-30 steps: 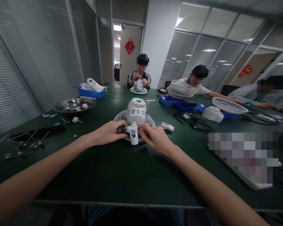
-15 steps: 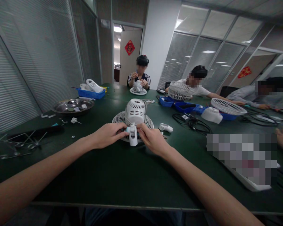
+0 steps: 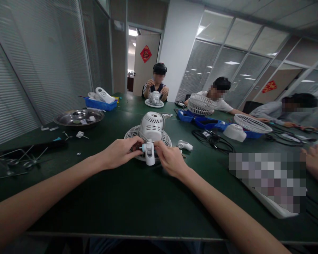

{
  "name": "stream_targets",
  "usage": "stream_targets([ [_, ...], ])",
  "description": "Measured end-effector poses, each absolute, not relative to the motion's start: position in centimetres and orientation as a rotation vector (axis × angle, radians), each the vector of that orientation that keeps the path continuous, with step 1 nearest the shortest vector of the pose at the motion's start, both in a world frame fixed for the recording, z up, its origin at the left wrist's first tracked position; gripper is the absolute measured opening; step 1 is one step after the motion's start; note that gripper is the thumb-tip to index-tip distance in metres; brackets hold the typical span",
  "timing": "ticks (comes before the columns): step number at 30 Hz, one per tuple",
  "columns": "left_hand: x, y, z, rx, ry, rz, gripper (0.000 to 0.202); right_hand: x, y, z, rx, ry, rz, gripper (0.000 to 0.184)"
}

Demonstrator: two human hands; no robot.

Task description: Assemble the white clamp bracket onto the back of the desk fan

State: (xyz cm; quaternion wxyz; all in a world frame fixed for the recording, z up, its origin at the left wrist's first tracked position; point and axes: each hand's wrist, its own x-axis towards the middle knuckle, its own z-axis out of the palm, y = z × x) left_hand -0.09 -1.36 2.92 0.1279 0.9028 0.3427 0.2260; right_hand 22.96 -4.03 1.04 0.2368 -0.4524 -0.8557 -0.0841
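- Little has been changed over the last second: the white neck piece (image 3: 149, 159) is still held before the motor housing (image 3: 151, 126).
- Its teal part (image 3: 144, 148) is pinched by the left hand (image 3: 119, 153); whether the right hand (image 3: 171, 158) is pinching cannot be told.
- Progress seems slight.

Both arms (image 3: 55, 190) extd fwd, converging; L hand (image 3: 119, 153) thumb opp. fingers (image 3: 132, 142), R hand (image 3: 172, 160) w/ fingers curled.

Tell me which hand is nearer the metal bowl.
Left. The left hand is right of the bowl, nearer the camera; the right hand is farther right, across the white joint.
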Motion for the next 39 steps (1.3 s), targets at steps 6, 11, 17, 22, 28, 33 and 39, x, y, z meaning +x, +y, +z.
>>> stream_targets([
  [6, -0.1, -1.5, 3.0, 2.614, 1.004, 0.654, 0.033, 22.7, -3.8, 0.5, -1.253, -2.287, -0.193, 0.024],
  [11, 0.0, -1.3, 2.6, 2.559, 0.992, 0.742, 0.032, 22.7, -3.7, 0.4, -1.191, -2.239, -0.1, 0.018],
  [17, 0.2, -1.1, 2.5, 2.548, 0.954, 0.66, 0.031, 22.9, -3.4, 0.0, -1.11, -2.187, 0.157, 0.014],
  [22, 0.1, -1.3, 2.7, 2.53, 0.902, 0.61, 0.032, 23.1, -3.4, 0.0, -1.028, -2.23, 0.153, 0.017],
  [28, 0.3, -1.3, 2.5, 2.595, 0.96, 0.607, 0.027, 23.2, -3.6, 0.3, -0.979, -2.254, 0.271, 0.031],
  [33, 0.4, -1.3, 2.3, 2.596, 0.996, 0.596, 0.027, 23.1, -3.6, 0.3, -0.973, -2.222, 0.317, 0.032],
  [39, 0.3, -1.3, 2.4, 2.598, 0.975, 0.616, 0.022, 23.0, -3.7, 0.5, -0.976, -2.208, 0.327, 0.02],
])
